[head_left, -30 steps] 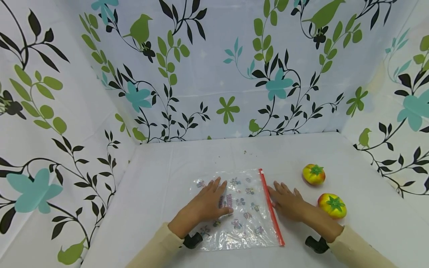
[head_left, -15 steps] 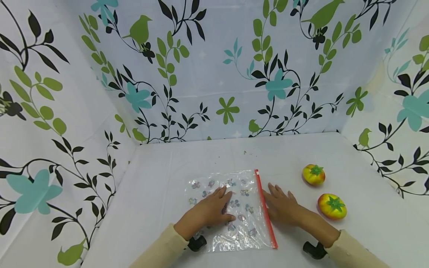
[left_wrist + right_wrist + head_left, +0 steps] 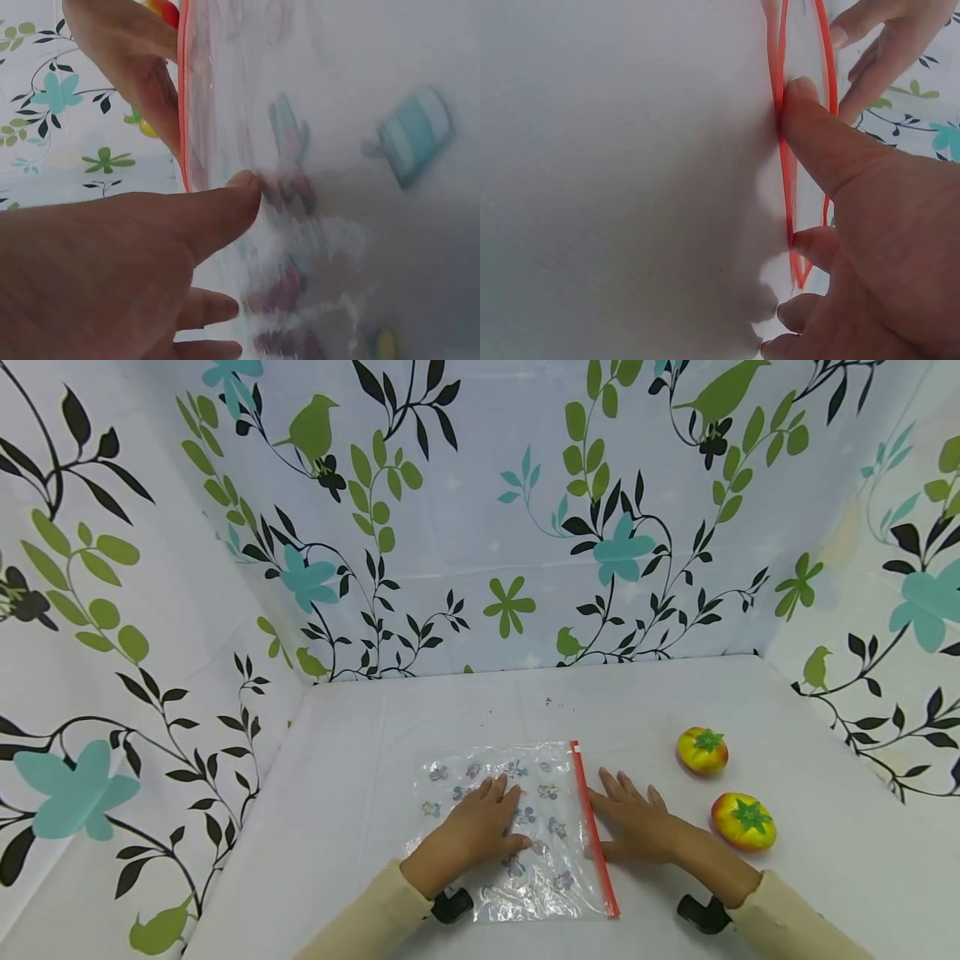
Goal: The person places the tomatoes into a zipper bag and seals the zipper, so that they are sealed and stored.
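A clear plastic zip bag (image 3: 551, 860) printed with small pictures lies flat on the white table, its red zip edge (image 3: 585, 793) facing right. My left hand (image 3: 476, 827) rests on the bag with its fingers extended, and the left wrist view has its thumb (image 3: 217, 217) against the plastic. Beside the red edge my right hand (image 3: 633, 818) lies with fingers spread, its thumb reaching to the edge. In the right wrist view the red edge shows as two strips standing apart, with the right thumb (image 3: 825, 142) between them. Part of the bag is hidden under the left hand.
Two yellow-red fruits with green leafy tops, a farther one (image 3: 702, 751) and a nearer one (image 3: 743, 822), sit right of the right hand. The nearer one stands close to the right forearm. Cloth printed with leaves and birds (image 3: 465, 527) surrounds the table (image 3: 360, 777).
The bag has slid slightly left. My left hand has shifted a little right and toward me over it. My right thumb has spread out to the red edge. The fruits have stayed put.
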Motion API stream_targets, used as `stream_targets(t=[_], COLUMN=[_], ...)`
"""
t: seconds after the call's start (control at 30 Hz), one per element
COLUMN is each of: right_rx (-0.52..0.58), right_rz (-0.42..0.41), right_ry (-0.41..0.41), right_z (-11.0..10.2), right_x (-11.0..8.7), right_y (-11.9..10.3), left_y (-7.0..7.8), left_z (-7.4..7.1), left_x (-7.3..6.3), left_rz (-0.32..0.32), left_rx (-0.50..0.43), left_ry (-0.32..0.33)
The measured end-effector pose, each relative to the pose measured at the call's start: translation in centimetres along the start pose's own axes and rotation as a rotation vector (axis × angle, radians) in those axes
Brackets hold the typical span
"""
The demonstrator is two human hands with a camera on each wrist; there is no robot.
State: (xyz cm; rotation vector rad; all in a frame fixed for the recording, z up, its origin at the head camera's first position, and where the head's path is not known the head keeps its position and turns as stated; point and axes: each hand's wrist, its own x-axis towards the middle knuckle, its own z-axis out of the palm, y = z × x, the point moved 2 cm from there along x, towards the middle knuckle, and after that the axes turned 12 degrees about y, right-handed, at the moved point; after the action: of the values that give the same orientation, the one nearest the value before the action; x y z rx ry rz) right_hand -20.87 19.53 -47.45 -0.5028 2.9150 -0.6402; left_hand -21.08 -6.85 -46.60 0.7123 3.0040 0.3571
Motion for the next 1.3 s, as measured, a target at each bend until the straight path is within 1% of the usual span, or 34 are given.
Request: stream_targets(t=[0.07, 0.17, 0.23, 0.33, 0.43, 0.53, 0.73, 0.87, 0.97, 1.07, 1.13, 1.3], right_rx=[0.002, -0.010, -0.022, -0.031, -0.024, -0.026, -0.039, -0.050, -0.052, -0.043, -0.042, -0.041], right_rz=[-0.004, -0.018, -0.036, -0.041, -0.033, -0.032, -0.043, -0.041, -0.038, -0.026, -0.019, 0.001], right_ry=[0.002, 0.009, 0.021, 0.032, 0.030, 0.027, 0.029, 0.043, 0.048, 0.045, 0.044, 0.030], right_z=[0.0, 0.2, 0.2, 0.4, 0.7, 0.9, 0.9, 0.6, 0.4, 0.5, 0.6, 0.5], right_x=[0.1, 0.2, 0.4, 0.6, 0.8, 0.9, 1.0, 0.9, 0.9, 0.9, 0.9, 1.1], right_y=[0.0, -0.2, -0.3, -0.4, -0.4, -0.5, -0.6, -0.6, -0.8, -0.8, -0.8, -0.5], left_y=[0.6, 1.8, 2.9, 4.5, 5.9, 6.6, 6.6, 6.5, 6.4, 6.0, 5.6, 4.2], left_z=[0.1, 0.2, 0.3, 0.6, 1.2, 1.8, 2.8, 2.8, 2.6, 2.4, 2.3, 2.3], left_x=[0.4, 1.0, 1.6, 2.5, 3.3, 3.9, 4.6, 5.2, 5.3, 5.0, 4.5, 3.3], left_rz=[0.021, 0.067, 0.097, 0.137, 0.140, 0.122, 0.041, 0.002, -0.040, -0.080, -0.090, -0.087], left_rx=[0.004, -0.017, -0.031, -0.011, 0.025, 0.063, 0.104, 0.129, 0.136, 0.143, 0.149, 0.173], left_ry=[-0.009, -0.001, 0.021, 0.069, 0.104, 0.125, 0.145, 0.150, 0.136, 0.115, 0.115, 0.155])
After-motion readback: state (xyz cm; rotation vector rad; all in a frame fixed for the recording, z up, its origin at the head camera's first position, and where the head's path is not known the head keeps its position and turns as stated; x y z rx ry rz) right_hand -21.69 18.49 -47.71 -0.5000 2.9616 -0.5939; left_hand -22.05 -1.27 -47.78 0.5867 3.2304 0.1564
